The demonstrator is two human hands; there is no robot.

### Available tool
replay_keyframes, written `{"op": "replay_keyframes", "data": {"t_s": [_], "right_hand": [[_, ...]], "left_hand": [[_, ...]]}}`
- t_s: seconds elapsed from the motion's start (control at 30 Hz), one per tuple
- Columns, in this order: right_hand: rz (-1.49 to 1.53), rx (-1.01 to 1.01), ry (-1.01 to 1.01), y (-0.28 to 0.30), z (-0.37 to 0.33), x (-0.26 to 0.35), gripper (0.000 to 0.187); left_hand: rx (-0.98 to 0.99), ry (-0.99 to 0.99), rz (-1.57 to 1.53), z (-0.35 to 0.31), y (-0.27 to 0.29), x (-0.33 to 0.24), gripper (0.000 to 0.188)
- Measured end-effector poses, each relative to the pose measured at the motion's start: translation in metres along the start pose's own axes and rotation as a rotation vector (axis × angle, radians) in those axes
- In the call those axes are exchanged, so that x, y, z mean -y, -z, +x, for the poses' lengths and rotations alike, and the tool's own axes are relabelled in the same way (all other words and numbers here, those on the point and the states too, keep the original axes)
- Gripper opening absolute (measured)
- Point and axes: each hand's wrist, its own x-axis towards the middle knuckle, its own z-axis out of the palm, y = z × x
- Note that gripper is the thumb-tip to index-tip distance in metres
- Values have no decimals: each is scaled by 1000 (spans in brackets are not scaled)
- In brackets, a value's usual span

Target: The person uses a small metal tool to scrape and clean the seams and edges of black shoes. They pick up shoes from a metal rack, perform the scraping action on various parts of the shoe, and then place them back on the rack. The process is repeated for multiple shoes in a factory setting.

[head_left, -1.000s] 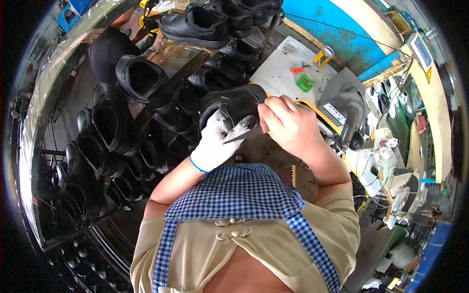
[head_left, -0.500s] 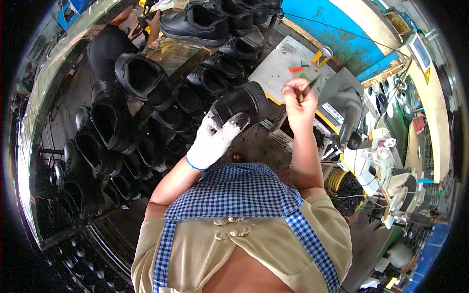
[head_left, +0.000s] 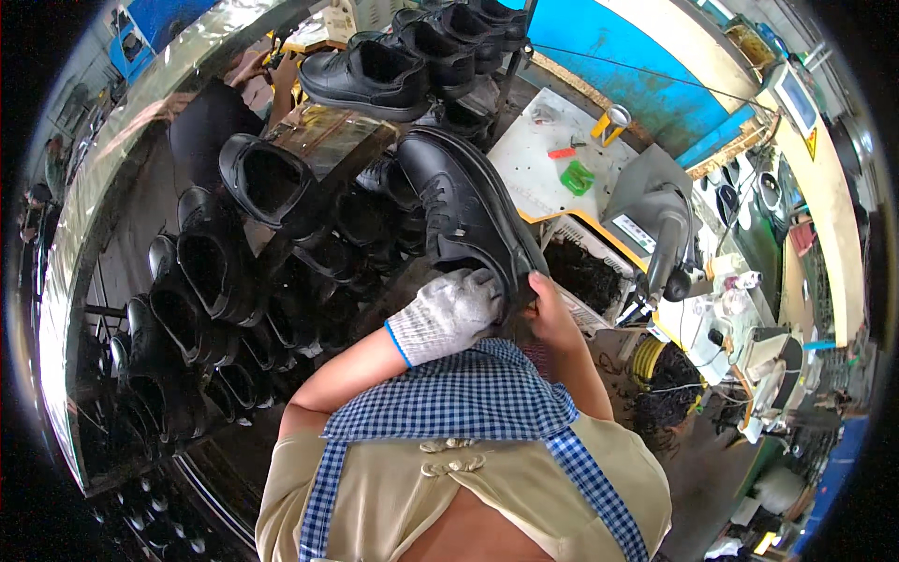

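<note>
A black lace-up shoe (head_left: 454,187) is held in front of my chest, toe pointing away and sole edge turned to the right. My left hand (head_left: 457,305), in a white knit glove with a blue cuff edge, grips it at the heel end, fingers curled in at the opening. Bare and closed, my right hand (head_left: 552,317) has its thumb against the sole edge by the heel. Its other fingers are mostly hidden behind the shoe, so whatever they hold cannot be made out.
Racks of black shoes (head_left: 211,258) fill the left side, with more shoes (head_left: 365,75) above. At right stand a white worktable (head_left: 524,159) bearing a green piece (head_left: 577,177) and a grey machine (head_left: 660,201). A crate (head_left: 585,272) holds dark scraps. Another person (head_left: 211,126) sits far left.
The shoe has turned and come closer, its toe now pointing away. My right hand has left the space over the worktable, carrying a thin dark pointed tool then, and come down to the heel.
</note>
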Motion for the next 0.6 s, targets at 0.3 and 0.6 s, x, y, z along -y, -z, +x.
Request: {"op": "replay_keyframes", "data": {"t_s": [0.3,0.6], "right_hand": [[835,273,89,-16,-3,-5,95],[368,148,-129,-17,54,-58,61]], "left_hand": [[-898,424,-445,-19,65,12,57],[-904,441,-972,-28,65,14,62]]}}
